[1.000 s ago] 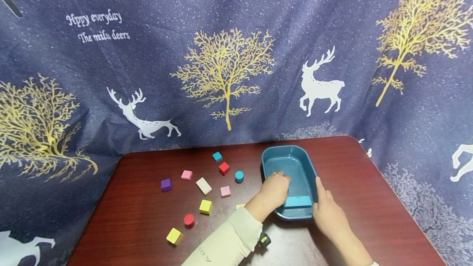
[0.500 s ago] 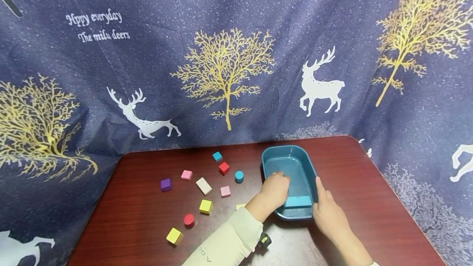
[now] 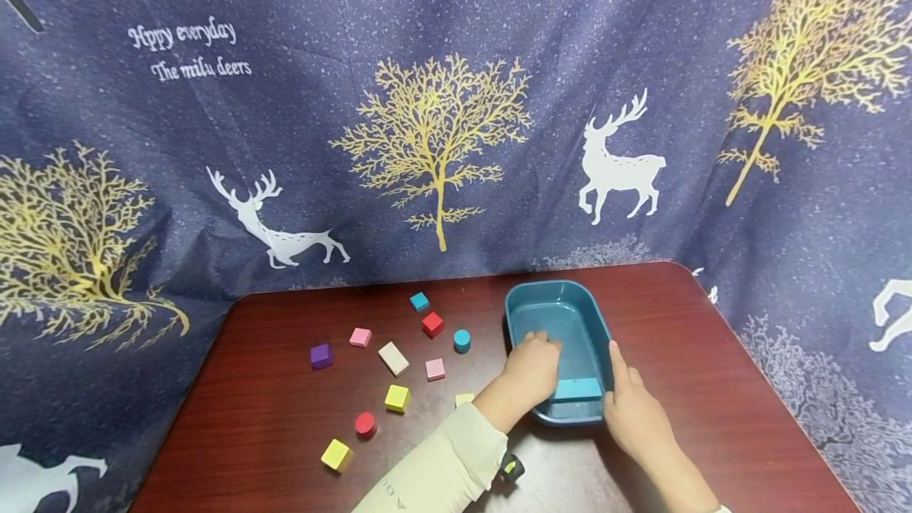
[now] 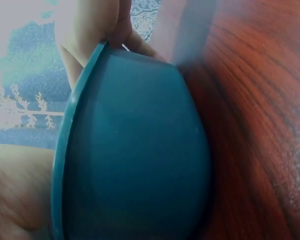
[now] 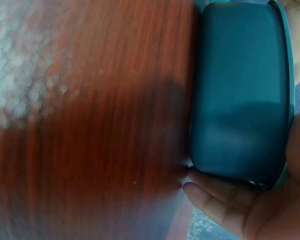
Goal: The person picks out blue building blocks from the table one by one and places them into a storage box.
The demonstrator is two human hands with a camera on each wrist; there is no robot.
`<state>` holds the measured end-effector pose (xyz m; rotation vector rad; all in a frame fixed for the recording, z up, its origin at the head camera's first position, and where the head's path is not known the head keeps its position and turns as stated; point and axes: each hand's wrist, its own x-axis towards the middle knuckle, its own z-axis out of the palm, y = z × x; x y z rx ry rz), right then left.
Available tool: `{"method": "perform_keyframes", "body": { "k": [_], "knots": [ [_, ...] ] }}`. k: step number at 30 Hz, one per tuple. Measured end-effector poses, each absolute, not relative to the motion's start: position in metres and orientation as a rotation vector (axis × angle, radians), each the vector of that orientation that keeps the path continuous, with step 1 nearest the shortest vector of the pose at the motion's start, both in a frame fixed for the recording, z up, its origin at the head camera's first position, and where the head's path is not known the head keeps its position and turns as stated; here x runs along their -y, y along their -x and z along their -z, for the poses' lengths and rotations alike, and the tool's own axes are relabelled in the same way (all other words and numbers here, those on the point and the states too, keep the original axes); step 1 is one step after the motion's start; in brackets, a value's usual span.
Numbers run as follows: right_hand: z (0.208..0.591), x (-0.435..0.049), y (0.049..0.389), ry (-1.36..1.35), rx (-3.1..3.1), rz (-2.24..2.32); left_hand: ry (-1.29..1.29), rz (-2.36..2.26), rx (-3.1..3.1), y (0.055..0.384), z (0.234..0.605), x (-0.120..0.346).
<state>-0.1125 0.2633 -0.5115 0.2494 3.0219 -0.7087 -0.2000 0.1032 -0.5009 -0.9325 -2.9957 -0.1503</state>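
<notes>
Nearest to me, a cream sleeve (image 3: 442,465) slants in, with a small black item (image 3: 511,467) beside its cuff; cannot make out what that is.

Left hand (image 3: 530,370): over the left wall of the blue tray (image 3: 552,296), reaching down inside, knuckles uppermost. Fingertips hidden; cannot tell whether they pinch something or press on the bottom. Right hand (image 3: 634,410): at the tray's right wall, thumb side at the rim, fingers against the outside. I read it as a grip.

Tray rests on the surface (image 3: 712,386). Turquoise bar (image 3: 577,389): inside it, crosswise at the near end, left end next to the left hand; contact not resolvable.

Step in hand (my judgement): left hand working inside while the right braces the tray. Next move, I think, calls for a firm right hold and the left lifting clear of the rim without dragging the bar.

Left of the tray, loose and apart, roughly near to far: yellow cube (image 3: 335,456), red cylinder (image 3: 365,424), pale yellow piece (image 3: 463,399) (partly hidden), second yellow cube (image 3: 397,398), pink piece (image 3: 435,369), cream block (image 3: 393,359), purple cube (image 3: 321,356), blue cylinder (image 3: 461,340), second pink piece (image 3: 360,337), red cube (image 3: 432,324), blue piece (image 3: 419,302).

Behind all: dark printed cloth (image 3: 513,244).
</notes>
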Motion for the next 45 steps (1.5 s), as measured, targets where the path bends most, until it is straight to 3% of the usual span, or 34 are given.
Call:
{"method": "perform_keyframes", "body": {
  "k": [19, 45],
  "knots": [
    [0.513, -0.263, 0.113, -0.236, -3.023, 0.707, 0.932, 0.177, 2.967, 0.194, 0.481, -0.098],
    [0.515, -0.264, 0.114, -0.252, -3.015, 0.685, 0.681, 0.388, 3.005, 0.208, 0.466, -0.071]
  ]
}}
